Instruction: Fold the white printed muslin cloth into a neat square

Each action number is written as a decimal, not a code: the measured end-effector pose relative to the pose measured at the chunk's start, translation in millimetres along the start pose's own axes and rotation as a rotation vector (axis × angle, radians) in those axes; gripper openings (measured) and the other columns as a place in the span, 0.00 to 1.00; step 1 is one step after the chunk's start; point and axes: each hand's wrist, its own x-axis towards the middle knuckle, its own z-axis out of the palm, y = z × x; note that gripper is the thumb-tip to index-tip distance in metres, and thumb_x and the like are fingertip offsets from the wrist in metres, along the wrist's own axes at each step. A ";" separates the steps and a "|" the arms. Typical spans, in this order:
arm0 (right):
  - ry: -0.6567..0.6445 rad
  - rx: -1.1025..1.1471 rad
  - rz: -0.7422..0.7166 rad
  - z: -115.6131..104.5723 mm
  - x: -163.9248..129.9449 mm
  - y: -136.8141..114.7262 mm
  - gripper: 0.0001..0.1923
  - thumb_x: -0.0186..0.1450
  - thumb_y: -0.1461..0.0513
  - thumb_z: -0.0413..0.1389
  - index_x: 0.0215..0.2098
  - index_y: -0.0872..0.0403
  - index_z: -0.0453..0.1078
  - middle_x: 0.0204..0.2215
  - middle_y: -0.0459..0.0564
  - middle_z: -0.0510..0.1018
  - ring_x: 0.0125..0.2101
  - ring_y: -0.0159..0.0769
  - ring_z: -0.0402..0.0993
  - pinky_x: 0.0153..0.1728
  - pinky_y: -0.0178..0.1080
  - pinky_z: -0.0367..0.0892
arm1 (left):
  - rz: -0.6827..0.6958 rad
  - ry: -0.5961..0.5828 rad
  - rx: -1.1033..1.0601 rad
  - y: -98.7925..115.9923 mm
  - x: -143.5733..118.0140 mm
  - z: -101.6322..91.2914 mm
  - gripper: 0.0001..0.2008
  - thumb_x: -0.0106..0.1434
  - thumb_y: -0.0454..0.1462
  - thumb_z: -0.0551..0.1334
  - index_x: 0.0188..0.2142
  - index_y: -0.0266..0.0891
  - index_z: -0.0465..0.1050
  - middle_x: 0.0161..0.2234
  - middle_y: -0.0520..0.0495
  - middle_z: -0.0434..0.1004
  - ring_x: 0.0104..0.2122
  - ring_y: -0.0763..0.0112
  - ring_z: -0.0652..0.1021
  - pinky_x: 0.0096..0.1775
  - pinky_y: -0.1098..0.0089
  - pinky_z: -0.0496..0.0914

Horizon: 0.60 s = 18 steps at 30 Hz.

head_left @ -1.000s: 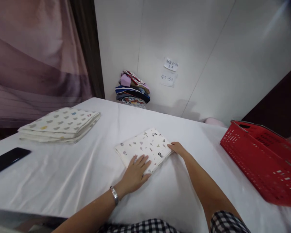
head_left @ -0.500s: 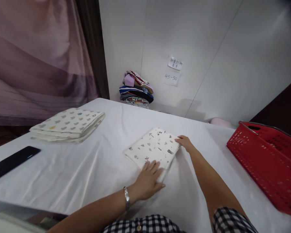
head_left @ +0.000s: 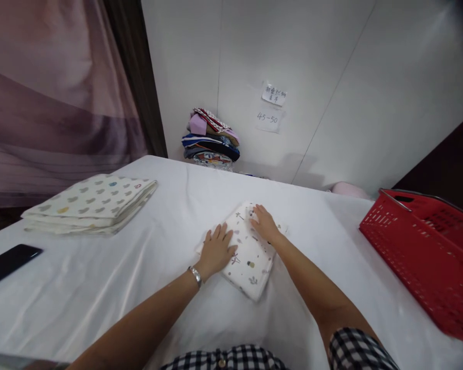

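A small folded white cloth with little printed figures (head_left: 250,262) lies on the white-covered table (head_left: 100,288) in front of me. My left hand (head_left: 216,249) rests flat on its left edge, fingers spread, a silver bracelet on the wrist. My right hand (head_left: 265,224) lies palm down on the cloth's far right part. Both hands press on the cloth and grip nothing.
A larger stack of folded patterned cloths (head_left: 90,203) sits at the left. A black phone (head_left: 7,259) lies at the left edge. A red plastic basket (head_left: 428,257) stands at the right. A pile of coloured fabrics (head_left: 212,139) rests against the back wall under paper notes (head_left: 272,105).
The cloth has been folded over to a narrower shape. My right hand moved from its right corner onto its top, and my left hand shifted from its near edge to its left edge.
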 end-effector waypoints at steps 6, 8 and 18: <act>-0.143 -0.112 0.093 28.4 11.8 -7.4 0.35 0.69 0.47 0.37 0.67 0.60 0.46 0.67 0.55 0.43 0.66 0.43 0.35 0.63 0.50 0.34 | -0.009 -0.019 0.034 4.1 -6.0 5.2 0.27 0.66 0.47 0.49 0.61 0.42 0.59 0.66 0.43 0.49 0.64 0.53 0.52 0.60 0.50 0.51; -0.133 -0.132 0.092 35.2 10.2 -3.4 0.35 0.69 0.47 0.35 0.67 0.60 0.46 0.67 0.54 0.43 0.66 0.42 0.35 0.63 0.49 0.34 | -0.011 -0.019 0.027 3.8 -6.4 5.1 0.27 0.66 0.47 0.49 0.62 0.42 0.59 0.66 0.44 0.49 0.64 0.53 0.52 0.60 0.50 0.52; -0.125 -0.104 0.071 33.6 8.4 0.8 0.35 0.69 0.46 0.34 0.66 0.59 0.47 0.67 0.53 0.42 0.66 0.41 0.34 0.63 0.48 0.33 | -0.246 -0.195 -0.237 -17.0 29.7 -31.3 0.24 0.65 0.48 0.48 0.55 0.40 0.65 0.54 0.41 0.70 0.51 0.57 0.71 0.47 0.62 0.66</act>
